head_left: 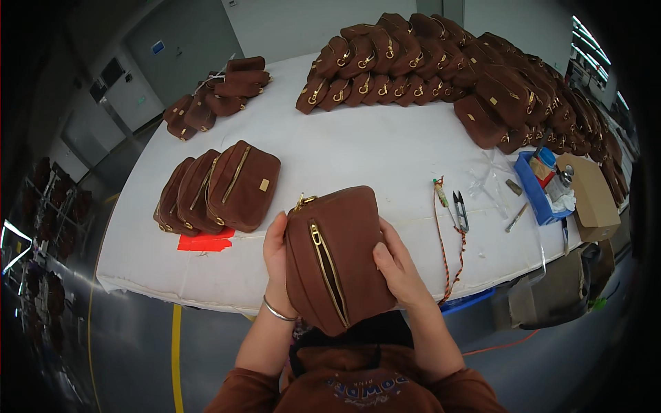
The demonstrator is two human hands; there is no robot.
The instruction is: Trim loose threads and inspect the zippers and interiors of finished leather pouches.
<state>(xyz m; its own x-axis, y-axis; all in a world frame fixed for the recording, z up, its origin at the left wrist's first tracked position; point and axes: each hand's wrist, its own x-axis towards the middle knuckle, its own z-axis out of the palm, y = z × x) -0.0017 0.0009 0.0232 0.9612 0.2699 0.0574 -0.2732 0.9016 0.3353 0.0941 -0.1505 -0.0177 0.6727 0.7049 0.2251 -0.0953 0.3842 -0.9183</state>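
Between my two hands I hold up a brown bag [365,255] with a gold zipper on its front. That zipper is partly undone, showing a dark slit, and gold hardware sits at the bag's top left corner. My left hand [276,249] is closed on the left side, its fingers partly hidden behind the bag. My right hand [399,265] grips the right side, thumb on the front face. To the left on the table stand three similar brown bags [246,186], leaning in a row, with a bright red patch [206,241] by their base.
Brown bags [385,58] are piled along the white table's [289,138] far side and right; a smaller group [231,86] lies far left. Right of me are thread snips [460,212], a striped cord [445,265], a blue bin [533,184] and a cardboard box [589,199].
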